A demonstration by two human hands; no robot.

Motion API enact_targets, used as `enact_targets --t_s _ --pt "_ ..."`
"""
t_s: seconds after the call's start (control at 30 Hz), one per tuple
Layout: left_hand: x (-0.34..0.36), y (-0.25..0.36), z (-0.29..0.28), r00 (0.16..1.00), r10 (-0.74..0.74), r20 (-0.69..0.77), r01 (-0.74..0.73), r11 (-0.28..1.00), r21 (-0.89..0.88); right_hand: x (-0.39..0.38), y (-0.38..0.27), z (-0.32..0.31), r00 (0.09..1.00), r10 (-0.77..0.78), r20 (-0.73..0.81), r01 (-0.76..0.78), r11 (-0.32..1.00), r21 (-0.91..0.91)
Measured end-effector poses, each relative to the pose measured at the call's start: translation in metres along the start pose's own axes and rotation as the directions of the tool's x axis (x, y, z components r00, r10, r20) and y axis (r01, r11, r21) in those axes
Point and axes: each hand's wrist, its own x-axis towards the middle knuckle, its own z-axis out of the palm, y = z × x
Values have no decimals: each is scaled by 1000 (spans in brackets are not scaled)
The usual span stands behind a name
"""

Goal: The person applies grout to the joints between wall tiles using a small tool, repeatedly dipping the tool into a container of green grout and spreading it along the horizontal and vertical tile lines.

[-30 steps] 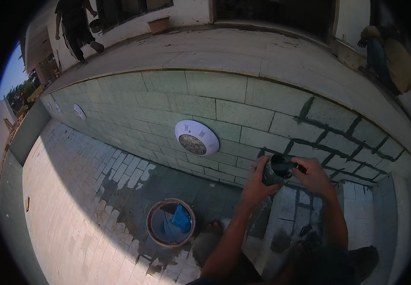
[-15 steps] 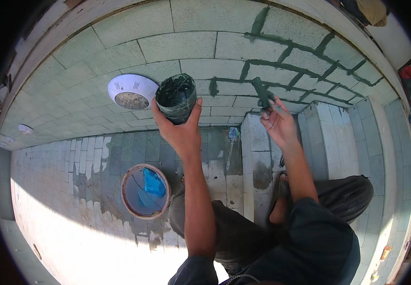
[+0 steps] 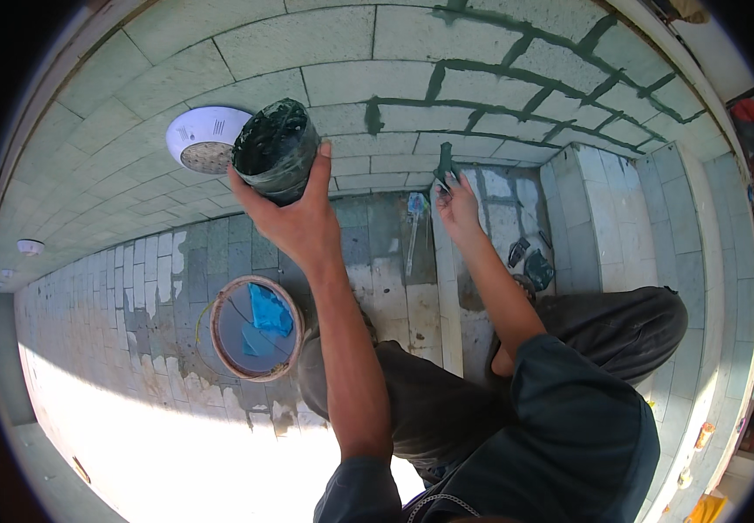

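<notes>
Clearly, we are holding a cup (image 3: 283, 179) up before the tiled wall (image 3: 338, 84), where it is partly covering a round white light (image 3: 211, 122) from our view. Its mouth is showing us dark green paste, coating the inside and smearing the outer side too. Our left hand (image 3: 294, 216) is cradling it from below, fingers spreading around both sides. We are judging the cup light in itself, with the paste adding some weight low down; its thin wall is probably yielding a little under a squeeze, and the wet smears are likely making it slippery. So we are favouring a hold around the lower half, where the hand is also giving support underneath, and avoiding the messy rim.

Over to the right, our right hand (image 3: 457, 209) is pinching a small, paste-covered scraper (image 3: 445, 157) by its lower end, its tip pointing up. That one is looking light and narrow; whether it is stiff or bendy, we are not managing to tell.

Farther out, thick green lines (image 3: 490, 111) are running along the wall's joints, and a bucket (image 3: 215, 328) of cloudy water is standing on the floor (image 3: 246, 240), a blue cloth (image 3: 270, 309) lying in it.
</notes>
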Motion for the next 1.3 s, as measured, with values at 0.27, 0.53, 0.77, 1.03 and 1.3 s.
enact_targets --t_s 0.27,0.53,0.77,1.03,1.3 --pt "0 0 2 1000 -4 -3 4 1000 -28 31 25 34 947 -228 -227 222 974 -51" --pt "-1 -5 6 1000 24 13 -25 999 24 52 23 45 901 -292 -321 260 956 -138" --pt "-5 -1 13 999 12 49 -13 1000 21 48 45 69 950 -250 -189 208 954 -215" --pt "-4 -7 18 998 7 62 -7 1000 -2 28 52 63 995 -25 97 76 822 -565" --pt "-6 -9 21 997 10 71 -10 1000 10 72 -1 22 981 -185 64 186 785 -590"
